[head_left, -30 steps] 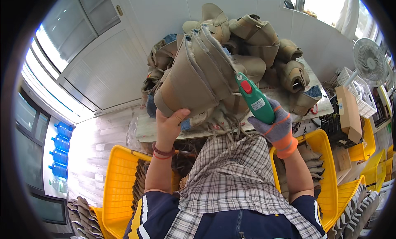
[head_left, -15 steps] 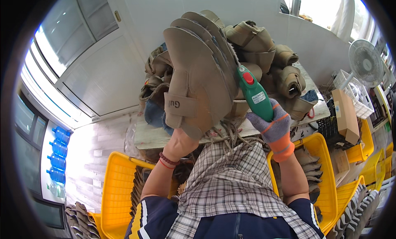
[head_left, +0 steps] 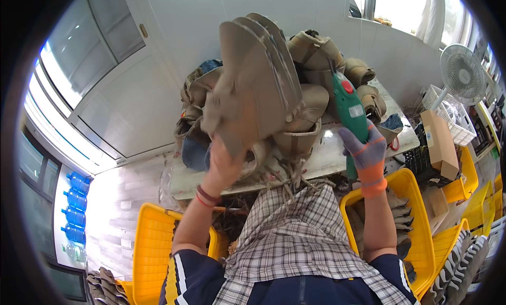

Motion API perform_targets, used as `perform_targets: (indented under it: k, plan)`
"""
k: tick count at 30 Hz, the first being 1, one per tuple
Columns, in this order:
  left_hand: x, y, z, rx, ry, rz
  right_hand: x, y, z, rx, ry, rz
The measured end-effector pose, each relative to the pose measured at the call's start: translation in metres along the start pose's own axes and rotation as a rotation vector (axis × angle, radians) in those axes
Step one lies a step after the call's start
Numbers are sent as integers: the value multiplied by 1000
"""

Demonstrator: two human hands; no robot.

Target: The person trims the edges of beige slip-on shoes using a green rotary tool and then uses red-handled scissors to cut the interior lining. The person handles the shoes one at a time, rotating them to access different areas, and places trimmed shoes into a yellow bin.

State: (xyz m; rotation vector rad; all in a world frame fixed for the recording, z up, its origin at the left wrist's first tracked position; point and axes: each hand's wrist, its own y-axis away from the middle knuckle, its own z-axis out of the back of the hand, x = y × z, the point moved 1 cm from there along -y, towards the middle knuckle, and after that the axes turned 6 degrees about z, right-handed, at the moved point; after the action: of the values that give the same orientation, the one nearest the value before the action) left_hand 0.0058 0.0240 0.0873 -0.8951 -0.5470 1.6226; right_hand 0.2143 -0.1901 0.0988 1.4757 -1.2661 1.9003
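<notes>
My left hand (head_left: 224, 165), bare and smeared by motion, grips the lower end of a stack of tan boot-upper-like pieces (head_left: 247, 84). The pieces stand upright in layers above the table, their rounded ends up and a strap across the front one. Gloved in grey and orange, my right hand (head_left: 365, 152) is wrapped round a green handheld power tool (head_left: 349, 105) with a red button. Its thin dark tip points up and stands apart from the stack. Behind and right of the stack, rolled tan pieces (head_left: 316, 47) are heaped on the table.
The worn table (head_left: 184, 181) has loose cords at its front edge. Yellow crates of tan pieces stand on the left (head_left: 145, 252) and right (head_left: 421, 236). A white fan (head_left: 464, 76), a white basket (head_left: 453, 115) and a cardboard box (head_left: 438, 141) are at the right.
The green tool has moved right, away from the stack's edge, with my right hand. My left hand has shifted slightly and the stack has turned and tilted, blurring its front piece.
</notes>
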Motion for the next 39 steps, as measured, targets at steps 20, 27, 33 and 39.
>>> perform_targets:
  k: [20, 27, 33, 39]
  plan:
    - [135, -370, -99, 196, -524, -208, -82, 11, 55, -94, 103, -183]
    - [120, -390, -56, -122, 215, 398, -98, 9, 60, -99, 122, -156]
    - [163, -359, 9, -326, -63, 312, -91, 10, 47, -16, 252, -5]
    - [104, -210, 52, -402, 1506, 677, -63, 3, 44, -50, 522, 477]
